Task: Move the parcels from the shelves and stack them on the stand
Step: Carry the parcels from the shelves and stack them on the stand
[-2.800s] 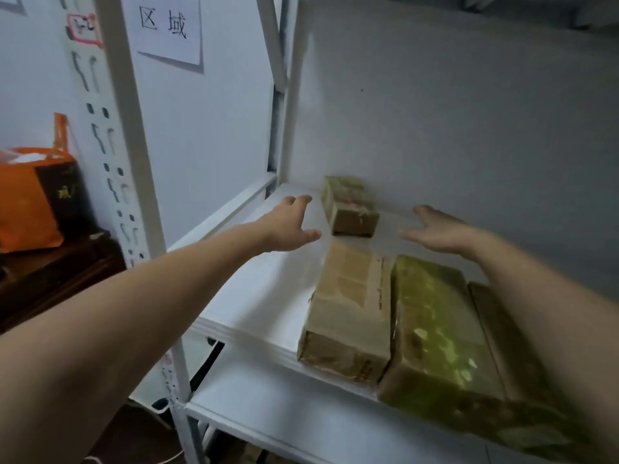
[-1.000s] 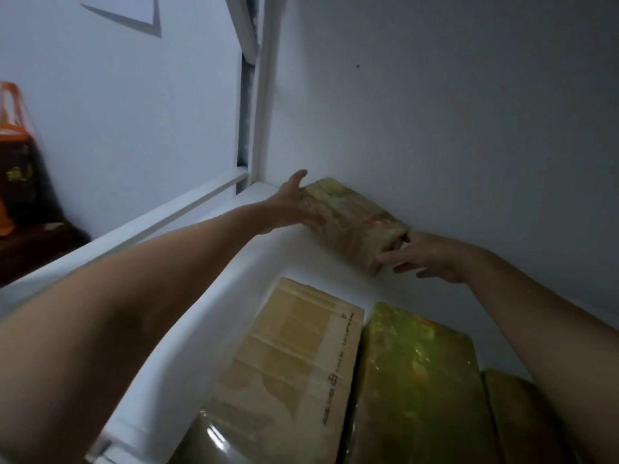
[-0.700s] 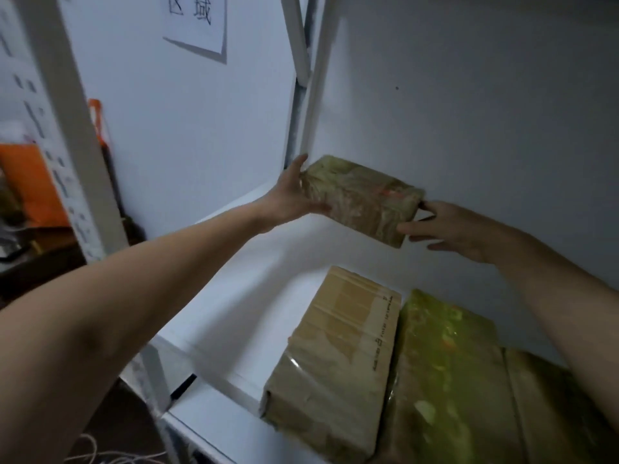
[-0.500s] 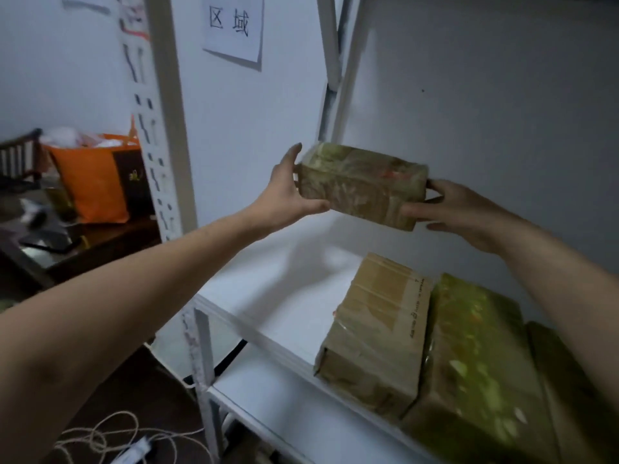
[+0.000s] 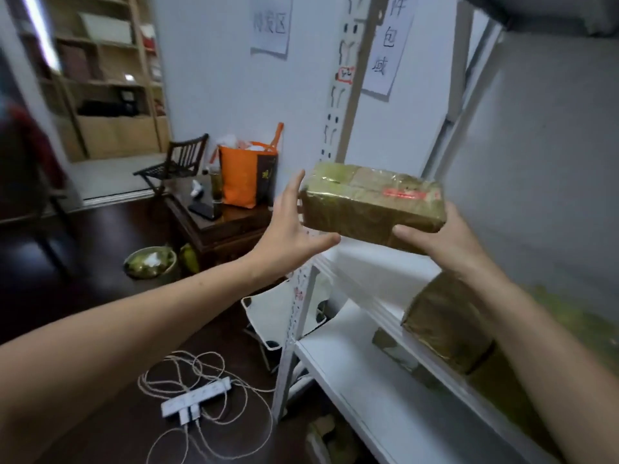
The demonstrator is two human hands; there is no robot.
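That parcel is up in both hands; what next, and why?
Probably swing the parcel left, clear of the shelf upright: it is off the shelf, right hand gripping one end, left hand flat at the other. The stand is not in view.

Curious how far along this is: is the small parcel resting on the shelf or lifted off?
Lifted off. The parcel is in the air above the shelf, right hand gripping one end, left hand flat by the other.
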